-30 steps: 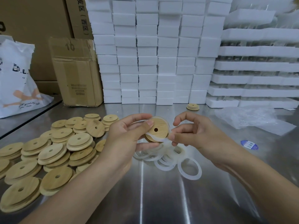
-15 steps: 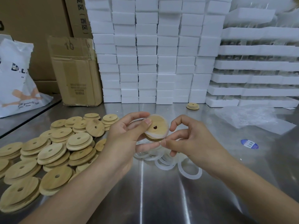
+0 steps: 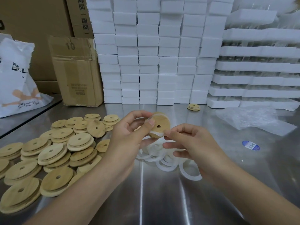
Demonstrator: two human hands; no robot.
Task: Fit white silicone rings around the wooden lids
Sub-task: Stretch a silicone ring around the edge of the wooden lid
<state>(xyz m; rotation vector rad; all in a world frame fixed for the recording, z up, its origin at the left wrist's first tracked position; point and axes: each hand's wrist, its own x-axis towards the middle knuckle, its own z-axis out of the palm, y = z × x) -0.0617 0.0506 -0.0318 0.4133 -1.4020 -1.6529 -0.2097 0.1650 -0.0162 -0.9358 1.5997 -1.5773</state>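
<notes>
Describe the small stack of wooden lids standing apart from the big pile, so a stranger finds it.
Look at the wall of white boxes on the steel table. At its foot, right of centre, sits the small stack. Unlike the big pile at left, it stands alone.

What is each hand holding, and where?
Left hand grips the wooden lid by its rim; right hand pinches the silicone ring at the lid's lower edge.
</notes>
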